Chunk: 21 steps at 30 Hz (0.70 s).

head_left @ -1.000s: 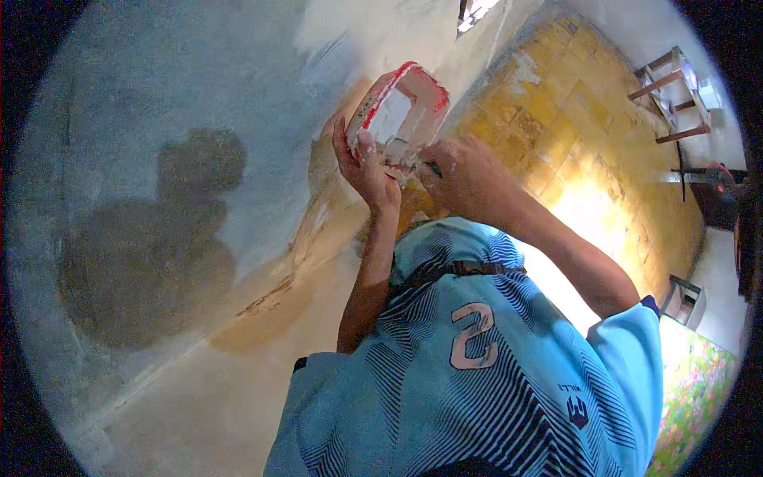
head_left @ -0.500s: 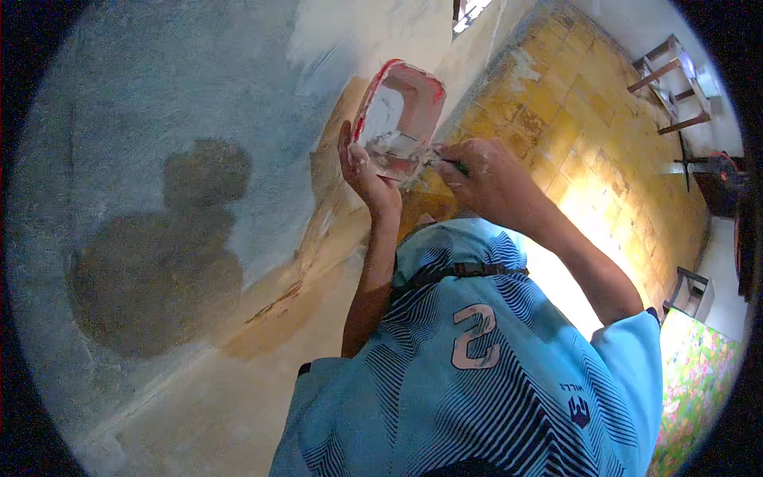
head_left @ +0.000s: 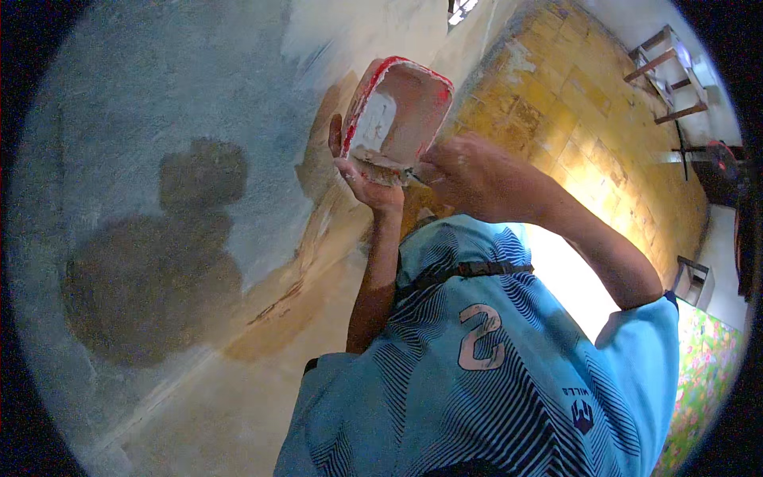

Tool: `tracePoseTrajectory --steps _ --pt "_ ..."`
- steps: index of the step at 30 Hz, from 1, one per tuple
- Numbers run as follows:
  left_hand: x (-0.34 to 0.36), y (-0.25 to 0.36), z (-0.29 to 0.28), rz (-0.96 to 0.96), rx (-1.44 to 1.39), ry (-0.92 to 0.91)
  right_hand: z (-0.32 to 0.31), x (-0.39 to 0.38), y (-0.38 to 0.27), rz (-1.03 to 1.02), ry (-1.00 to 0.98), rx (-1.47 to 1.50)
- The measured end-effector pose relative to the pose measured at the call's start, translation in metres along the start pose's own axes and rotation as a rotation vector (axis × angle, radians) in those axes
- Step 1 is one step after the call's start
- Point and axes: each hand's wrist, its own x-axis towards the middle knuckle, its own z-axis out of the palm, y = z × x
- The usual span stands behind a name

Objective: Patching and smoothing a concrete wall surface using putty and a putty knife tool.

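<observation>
Bare grey-blue wall (head_left: 119, 103) filling the room's side left of the tub (head_left: 417, 103); a person's dark shadow (head_left: 159, 278) is falling across it. Yellow tiled floor (head_left: 556, 119), worn in patches, is spreading to the right of the tub, catching a glare of light.

Tub: roughly rectangular, red along the rim, pinkish inside, a white patch showing within. It is hanging in the air in front of the person's blue, dark-striped shirt (head_left: 477, 397), its open mouth tilting toward the wearer.

Left hand (head_left: 366, 179) is supporting the tub from its near left corner, fingers curling round the outside, thumb lying near the rim. Right hand (head_left: 465, 171) is working at the tub's near right corner, fingers closing round the dark handle of a small tool (head_left: 416, 172). Pale paste (head_left: 381, 163) is clinging along the tub's near edge, just beside the tool; where the tool's end stops I am not managing to tell.

Farther off, well right of the tub, a wooden frame (head_left: 653, 67) is standing by the far wall; nearer the wearer, right of the tub, a flowered cloth (head_left: 703, 374) is showing.
</observation>
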Motion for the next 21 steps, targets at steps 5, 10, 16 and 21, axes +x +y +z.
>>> tracePoseTrajectory --steps 5,10,16,21 --pt "-0.004 -0.003 0.014 0.106 0.346 0.023 0.014 0.013 -0.004 -0.013 0.171 0.242" --pt "0.000 -0.006 0.016 0.258 0.664 -0.039 0.022 0.020 -0.028 0.233 0.135 0.295" --pt "0.003 -0.019 -0.003 0.082 0.663 -0.021 0.029 0.012 -0.017 0.284 0.157 0.149" --pt "-0.006 -0.014 0.032 0.092 0.732 -0.001 0.024 0.001 -0.007 0.256 0.163 -0.102"
